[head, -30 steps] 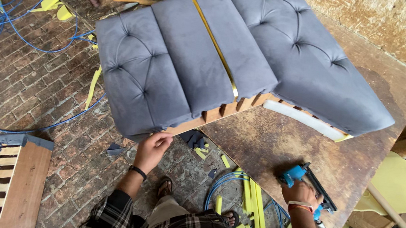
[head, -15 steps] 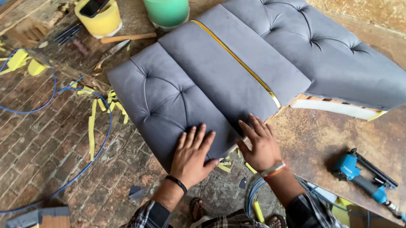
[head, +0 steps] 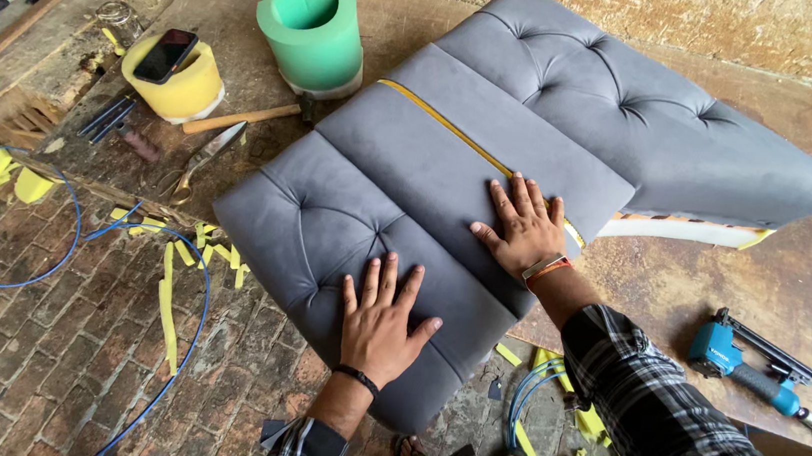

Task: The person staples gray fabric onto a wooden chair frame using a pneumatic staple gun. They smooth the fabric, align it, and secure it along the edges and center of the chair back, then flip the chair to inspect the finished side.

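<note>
Nearest the camera, plaid sleeves [head: 677, 427] run up to two bare hands, both spread flat with fingers apart, gripping nothing; the left hand [head: 378, 318], a dark band at its wrist, presses palm-down on the near tufted end of a grey upholstered cushion panel [head: 428, 210]; the right hand [head: 525, 225], with an orange-and-pale wristband, lies flat on the smooth middle section, just beside a thin yellow trim strip [head: 456, 131] that runs along the seam there; the two hands sit near each other but do not touch. The panel lies slantwise on a worn wooden surface [head: 692, 278], its near corner overhanging the brick floor [head: 30, 359]; yellow foam scraps [head: 168, 294] and a blue hose [head: 74, 233] litter that floor; to the right, on the surface, rests a blue pneumatic stapler [head: 744, 362], well apart from both hands. Farther off, left of the panel, lie scissors [head: 200, 158] and a wooden-handled tool [head: 237, 118]; beyond them stands a yellow foam roll [head: 184, 89] with a phone [head: 165, 54] on top, and a green foam roll [head: 314, 35] just beside the panel's far edge; the panel's far tufted section [head: 639, 112] reaches toward the rough wall [head: 650, 12].
</note>
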{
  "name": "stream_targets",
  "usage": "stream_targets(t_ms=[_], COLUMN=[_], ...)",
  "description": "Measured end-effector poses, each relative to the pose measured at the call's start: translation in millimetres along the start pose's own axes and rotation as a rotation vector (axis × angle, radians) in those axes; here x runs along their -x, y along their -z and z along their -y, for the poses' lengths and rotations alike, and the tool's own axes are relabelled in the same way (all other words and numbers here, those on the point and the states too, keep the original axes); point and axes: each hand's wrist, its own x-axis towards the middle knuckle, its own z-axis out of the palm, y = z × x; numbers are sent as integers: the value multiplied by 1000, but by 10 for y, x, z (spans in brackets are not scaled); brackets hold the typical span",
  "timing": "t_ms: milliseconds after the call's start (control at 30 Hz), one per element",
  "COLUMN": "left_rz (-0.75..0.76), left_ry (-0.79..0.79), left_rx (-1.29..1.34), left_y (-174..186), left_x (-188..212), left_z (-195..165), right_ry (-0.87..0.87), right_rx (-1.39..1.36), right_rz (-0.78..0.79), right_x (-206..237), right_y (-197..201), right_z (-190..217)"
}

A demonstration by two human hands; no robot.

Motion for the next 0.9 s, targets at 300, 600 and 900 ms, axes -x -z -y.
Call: stream_targets(t_ms=[300,600,900], left_rz=[-47,-355,-261], left_ry=[-56,234,582], left_rx=[59,104,312], left_y=[-75,-179,106], left_x=[-271,-1225,-1579], left_z=[54,-191,88], right_ry=[-21,-6,-25], right_rx=[-8,-60,-293], right_rz=[-28,-14,150], right_x=[21,-157,-1956], right_y=[63,179,275], right_z=[35,-149,-932])
